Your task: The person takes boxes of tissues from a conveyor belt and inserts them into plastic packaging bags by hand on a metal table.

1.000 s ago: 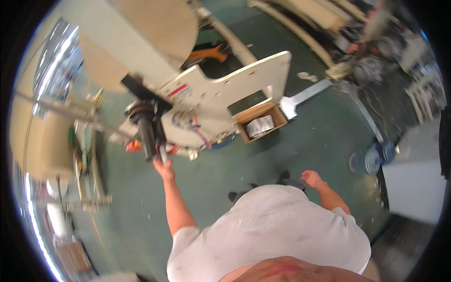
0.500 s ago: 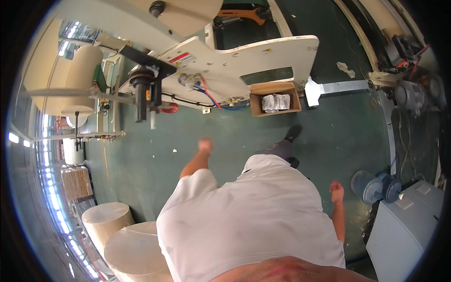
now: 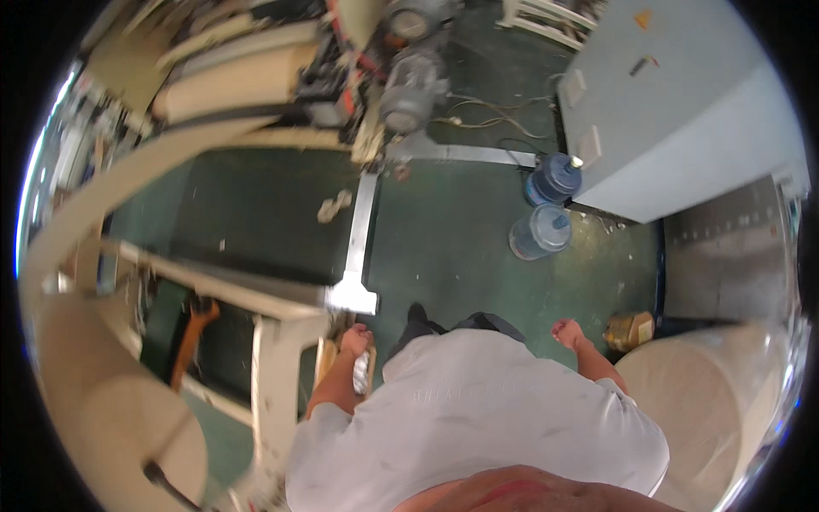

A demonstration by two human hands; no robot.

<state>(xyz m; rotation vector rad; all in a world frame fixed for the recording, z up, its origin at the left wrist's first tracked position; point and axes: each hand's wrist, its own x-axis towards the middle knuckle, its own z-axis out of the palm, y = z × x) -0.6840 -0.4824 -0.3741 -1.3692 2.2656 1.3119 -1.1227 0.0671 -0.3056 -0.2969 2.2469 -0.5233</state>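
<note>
Cardboard box (image 3: 325, 357), just one, close by the left hand (image 3: 355, 340)
Both that and the right hand (image 3: 564, 333) have curled grips; whether either clasps anything, I cannot tell. Beyond: two blue water bottles (image 3: 539, 233), one grey cabinet (image 3: 674, 111), two motors (image 3: 410, 96).

A yellow triangle sign (image 3: 642, 18) stands on the grey cabinet (image 3: 674, 107); faint lettering (image 3: 465, 394), too blurred to read, crosses the white shirt (image 3: 486, 439).
</note>
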